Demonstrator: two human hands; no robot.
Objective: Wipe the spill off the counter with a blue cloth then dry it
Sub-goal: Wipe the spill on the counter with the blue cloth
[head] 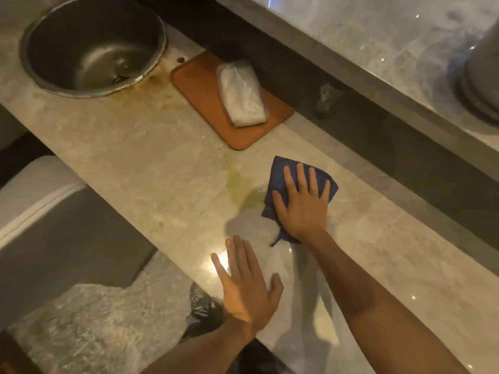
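Left hand (244,286): spread flat on the counter (129,157), holding nothing. Spill (239,186): thin yellowish film between cutting board (199,85) and cloth, likely slick. Blue cloth (278,182): soft, light, limp, pinned under the right hand (301,205), fingers splayed, not pinching; best pressed flat-palmed.

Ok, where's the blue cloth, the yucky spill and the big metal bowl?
blue cloth (279,174), head view, on the bare corner above the thumb.
spill (239,186), head view, middle of the yellowish puddle.
metal bowl (89,47), head view, on its inner wall.
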